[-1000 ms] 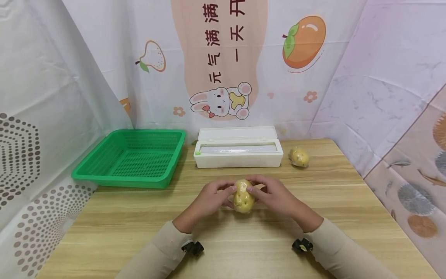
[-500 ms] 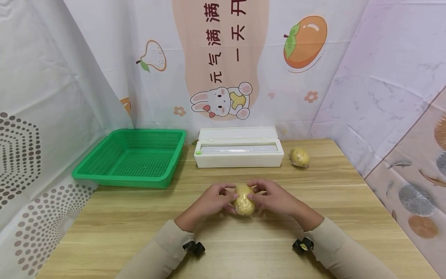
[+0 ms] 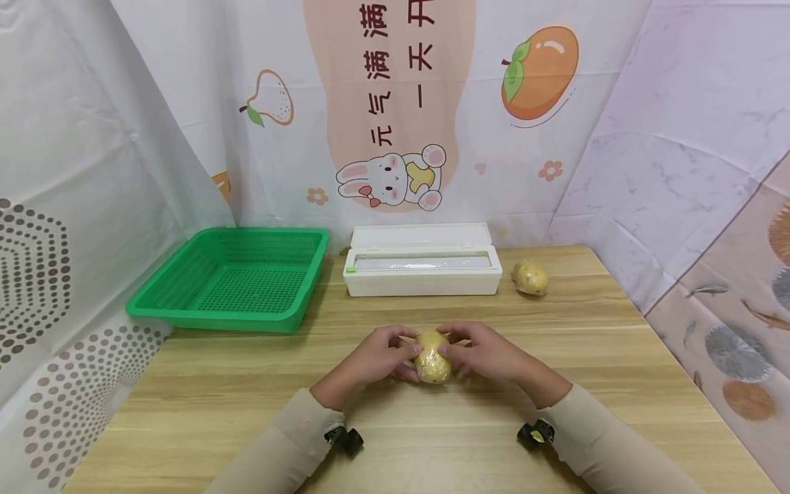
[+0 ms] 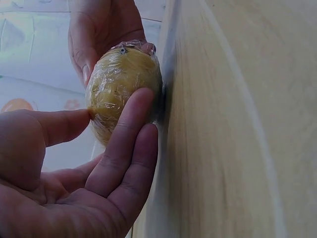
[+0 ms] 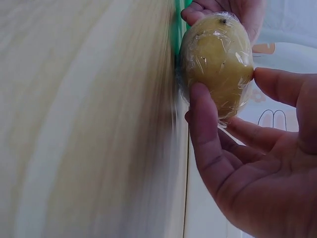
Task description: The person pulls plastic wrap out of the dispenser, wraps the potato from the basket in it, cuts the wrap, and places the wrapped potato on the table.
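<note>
A yellow potato [image 3: 433, 358] wrapped in clear cling film is held between both hands over the middle of the table. My left hand [image 3: 387, 354] grips its left side, thumb on top and fingers around the flank. From the other side my right hand [image 3: 480, 350] pinches it the same way. In the left wrist view the film on the potato [image 4: 121, 79] looks wrinkled and shiny, and the thumb tip presses into it. The right wrist view shows the potato [image 5: 218, 59] close over the wood, with a dark spot near its upper end.
Behind the hands stands a white cling film box [image 3: 423, 283], its lid raised and the roll showing. A second wrapped potato [image 3: 530, 277] lies to its right. At the back left sits a green plastic basket [image 3: 290, 319]. Printed curtains [image 3: 265, 178] surround the wooden table [image 3: 247, 412].
The potato has turned in the hands and come slightly nearer the body, both hands shifting a little with it. Over the last half second it has barely moved.
</note>
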The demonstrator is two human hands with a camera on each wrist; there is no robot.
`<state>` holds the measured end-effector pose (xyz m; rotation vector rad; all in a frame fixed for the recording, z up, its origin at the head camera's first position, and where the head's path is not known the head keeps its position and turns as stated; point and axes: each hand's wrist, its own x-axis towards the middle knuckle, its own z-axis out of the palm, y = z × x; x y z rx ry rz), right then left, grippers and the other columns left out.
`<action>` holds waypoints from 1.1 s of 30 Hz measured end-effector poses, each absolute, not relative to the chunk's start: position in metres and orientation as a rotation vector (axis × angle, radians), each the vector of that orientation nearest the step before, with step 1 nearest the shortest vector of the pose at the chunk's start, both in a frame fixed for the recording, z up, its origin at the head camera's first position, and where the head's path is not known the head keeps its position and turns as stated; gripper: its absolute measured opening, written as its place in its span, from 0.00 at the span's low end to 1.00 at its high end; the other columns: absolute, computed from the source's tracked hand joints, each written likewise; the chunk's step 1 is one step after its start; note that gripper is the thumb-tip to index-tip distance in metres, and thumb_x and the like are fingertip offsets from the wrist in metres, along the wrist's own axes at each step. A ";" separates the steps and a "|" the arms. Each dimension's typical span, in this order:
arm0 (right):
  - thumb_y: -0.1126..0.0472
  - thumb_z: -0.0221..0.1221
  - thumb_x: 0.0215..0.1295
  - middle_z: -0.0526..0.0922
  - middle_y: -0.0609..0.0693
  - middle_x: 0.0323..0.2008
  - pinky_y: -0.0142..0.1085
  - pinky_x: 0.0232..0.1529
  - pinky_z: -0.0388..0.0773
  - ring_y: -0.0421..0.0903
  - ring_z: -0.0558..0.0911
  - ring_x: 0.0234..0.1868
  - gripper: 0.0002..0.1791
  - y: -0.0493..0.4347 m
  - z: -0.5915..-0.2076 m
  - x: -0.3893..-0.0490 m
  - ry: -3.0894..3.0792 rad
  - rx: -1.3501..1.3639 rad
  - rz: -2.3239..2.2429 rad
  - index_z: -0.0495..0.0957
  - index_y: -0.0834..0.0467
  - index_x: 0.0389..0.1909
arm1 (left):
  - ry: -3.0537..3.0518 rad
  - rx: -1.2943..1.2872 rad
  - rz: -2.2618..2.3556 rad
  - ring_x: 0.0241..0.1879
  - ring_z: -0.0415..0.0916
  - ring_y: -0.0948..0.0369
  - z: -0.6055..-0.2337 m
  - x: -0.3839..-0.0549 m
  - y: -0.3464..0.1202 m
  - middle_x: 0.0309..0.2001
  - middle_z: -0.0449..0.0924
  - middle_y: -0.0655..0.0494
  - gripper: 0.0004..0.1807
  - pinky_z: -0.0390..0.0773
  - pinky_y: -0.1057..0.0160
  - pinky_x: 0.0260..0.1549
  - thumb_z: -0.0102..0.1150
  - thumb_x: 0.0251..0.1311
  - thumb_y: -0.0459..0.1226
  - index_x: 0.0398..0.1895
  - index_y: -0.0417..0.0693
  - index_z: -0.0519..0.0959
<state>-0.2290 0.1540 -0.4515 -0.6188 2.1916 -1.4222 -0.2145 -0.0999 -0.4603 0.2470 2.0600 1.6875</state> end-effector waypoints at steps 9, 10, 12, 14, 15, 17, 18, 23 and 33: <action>0.50 0.60 0.76 0.76 0.67 0.60 0.48 0.38 0.88 0.51 0.89 0.38 0.32 0.165 -0.453 -0.230 2.176 -0.553 -1.433 0.67 0.59 0.74 | 2.027 0.215 1.702 0.32 0.90 0.52 -0.464 -0.217 -0.089 0.48 0.84 0.44 0.29 0.87 0.58 0.32 0.66 0.69 0.43 0.68 0.39 0.73; 0.50 0.61 0.75 0.76 0.67 0.59 0.47 0.39 0.88 0.51 0.89 0.38 0.33 0.168 -0.453 -0.230 2.179 -0.540 -1.436 0.67 0.59 0.75 | 2.022 0.213 1.706 0.33 0.90 0.52 -0.465 -0.218 -0.087 0.48 0.84 0.44 0.29 0.88 0.57 0.33 0.66 0.69 0.43 0.69 0.39 0.73; 0.50 0.61 0.75 0.76 0.67 0.59 0.47 0.40 0.88 0.51 0.89 0.38 0.33 0.173 -0.453 -0.231 2.179 -0.517 -1.445 0.67 0.60 0.75 | 2.006 0.203 1.717 0.33 0.90 0.51 -0.466 -0.218 -0.081 0.49 0.84 0.44 0.30 0.88 0.57 0.34 0.66 0.69 0.43 0.69 0.40 0.73; 0.50 0.61 0.75 0.77 0.67 0.58 0.47 0.41 0.88 0.51 0.88 0.39 0.34 0.180 -0.453 -0.231 2.171 -0.480 -1.459 0.67 0.61 0.75 | 1.982 0.191 1.731 0.34 0.90 0.51 -0.466 -0.219 -0.075 0.49 0.84 0.45 0.30 0.88 0.56 0.36 0.65 0.69 0.43 0.70 0.40 0.73; 0.50 0.61 0.75 0.78 0.67 0.57 0.48 0.41 0.88 0.52 0.88 0.39 0.34 0.183 -0.453 -0.232 2.168 -0.459 -1.467 0.67 0.61 0.74 | 1.966 0.186 1.741 0.35 0.90 0.51 -0.466 -0.219 -0.072 0.50 0.84 0.45 0.29 0.88 0.55 0.37 0.64 0.69 0.43 0.70 0.40 0.73; 0.50 0.62 0.74 0.80 0.66 0.56 0.48 0.42 0.88 0.52 0.88 0.40 0.33 0.191 -0.453 -0.233 2.156 -0.420 -1.486 0.67 0.62 0.73 | 1.929 0.174 1.769 0.36 0.90 0.50 -0.466 -0.221 -0.065 0.49 0.86 0.44 0.29 0.88 0.55 0.39 0.63 0.70 0.43 0.70 0.39 0.72; 0.50 0.62 0.74 0.81 0.65 0.55 0.48 0.42 0.88 0.53 0.88 0.40 0.33 0.195 -0.453 -0.234 2.151 -0.403 -1.495 0.67 0.62 0.73 | 1.911 0.166 1.782 0.37 0.90 0.50 -0.466 -0.221 -0.061 0.49 0.87 0.44 0.29 0.88 0.55 0.40 0.63 0.70 0.43 0.70 0.39 0.73; 0.51 0.63 0.74 0.82 0.64 0.53 0.49 0.43 0.88 0.54 0.88 0.40 0.31 0.216 -0.453 -0.237 2.164 -0.355 -1.507 0.68 0.62 0.70 | 1.838 0.156 1.848 0.37 0.90 0.50 -0.466 -0.224 -0.041 0.47 0.88 0.44 0.25 0.88 0.53 0.41 0.60 0.71 0.44 0.65 0.40 0.75; 0.50 0.62 0.74 0.80 0.64 0.58 0.47 0.44 0.87 0.54 0.88 0.42 0.34 0.256 -0.454 -0.238 2.216 -0.281 -1.531 0.67 0.63 0.73 | 1.653 0.194 1.935 0.48 0.88 0.42 -0.467 -0.227 -0.001 0.55 0.85 0.37 0.22 0.84 0.48 0.53 0.51 0.76 0.45 0.61 0.37 0.76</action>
